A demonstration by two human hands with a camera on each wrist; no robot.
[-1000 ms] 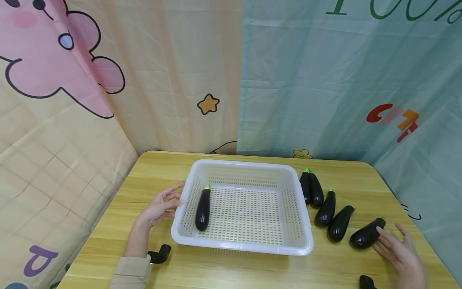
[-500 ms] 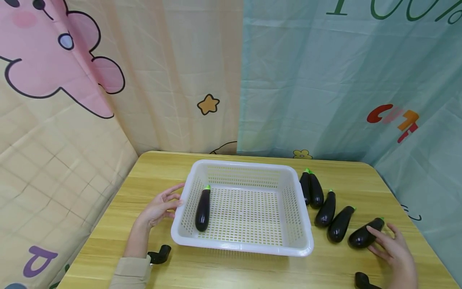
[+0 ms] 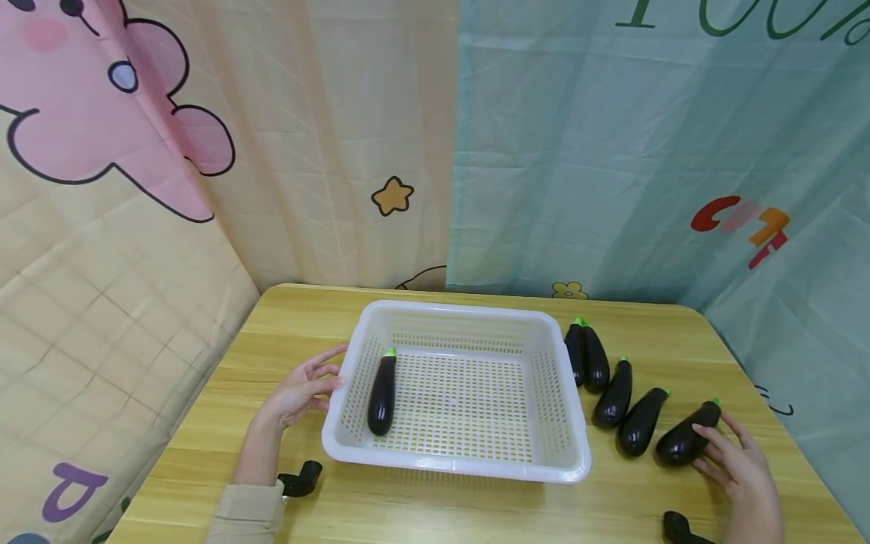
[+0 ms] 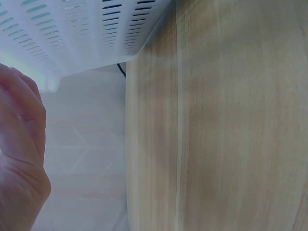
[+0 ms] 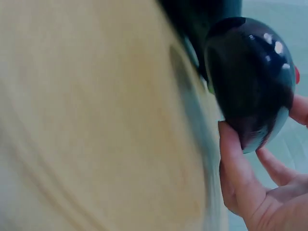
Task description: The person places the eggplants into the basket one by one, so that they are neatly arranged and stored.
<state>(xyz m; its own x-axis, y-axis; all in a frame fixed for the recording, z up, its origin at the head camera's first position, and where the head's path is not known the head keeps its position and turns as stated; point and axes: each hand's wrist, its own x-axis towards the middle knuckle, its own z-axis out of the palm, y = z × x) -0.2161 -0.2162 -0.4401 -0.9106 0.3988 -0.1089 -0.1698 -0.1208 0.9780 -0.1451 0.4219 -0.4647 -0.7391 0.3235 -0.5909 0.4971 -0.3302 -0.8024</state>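
In the head view, the right grip [image 3: 742, 465] holds a held eggplant [image 3: 683, 440] at the bench's [image 3: 435, 514] right side, thumb and fingers set narrowly round it, its green stem pointing away from the person. The left grip [image 3: 302, 389] lies loosely spread, fingertips at the left rim of a white basket [image 3: 455, 470], with a lone eggplant [image 3: 382, 397] inside near its left wall. Steadying the rim lightly is probably enough; squeezing could tip it. The nearest eggplant [image 3: 641, 423] lies just beside the held one, so rising straight up before moving sideways should avoid knocking it. From the left wrist, the basket's slotted wall slants above the bench, and the fingertips' contact is hidden. From the right wrist, the thumb and fingers bear on the glossy, rounded body; such skin may slip, so spread the hold around its middle and keep pressure even.
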